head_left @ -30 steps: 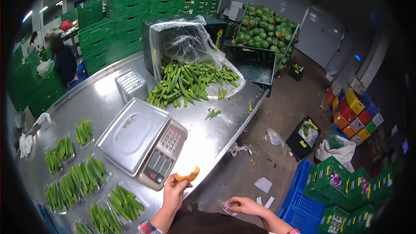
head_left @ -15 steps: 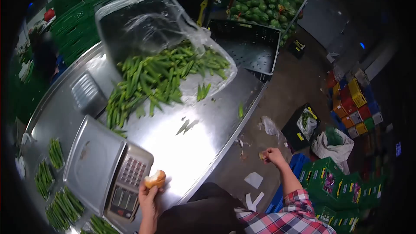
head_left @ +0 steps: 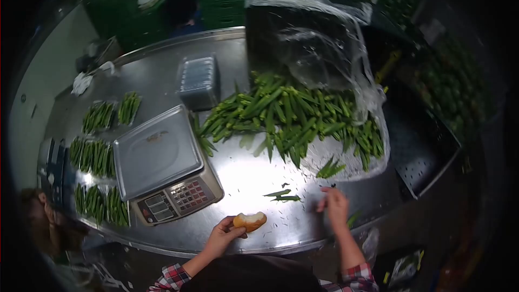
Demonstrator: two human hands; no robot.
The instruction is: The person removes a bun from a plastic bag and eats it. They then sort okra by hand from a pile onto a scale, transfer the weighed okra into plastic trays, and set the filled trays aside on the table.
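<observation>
My left hand [head_left: 226,235] pinches a bitten bread roll [head_left: 250,221] above the steel table's front edge. To the right, my right hand [head_left: 334,205] is over the table, somewhat blurred; no object shows in it, and its fingers look partly spread. Loose okra pods [head_left: 286,108] spill from a plastic-lined crate [head_left: 313,43] lying tilted on the table. A few single pods [head_left: 284,196] lie between my hands. Left of them stands a scale [head_left: 162,157] with a bare metal pan.
Packed okra trays [head_left: 97,157] stand in rows on the left of the steel table [head_left: 238,157]. Stacked plastic trays [head_left: 198,81] are behind the scale. A black crate [head_left: 427,146] is at the right. Another person [head_left: 184,5] stands beyond the table; someone's hand [head_left: 47,208] shows at far left.
The view has swung left toward the table. My right hand has come from over the floor to above the table, near the loose pods. My left hand still holds the roll.
</observation>
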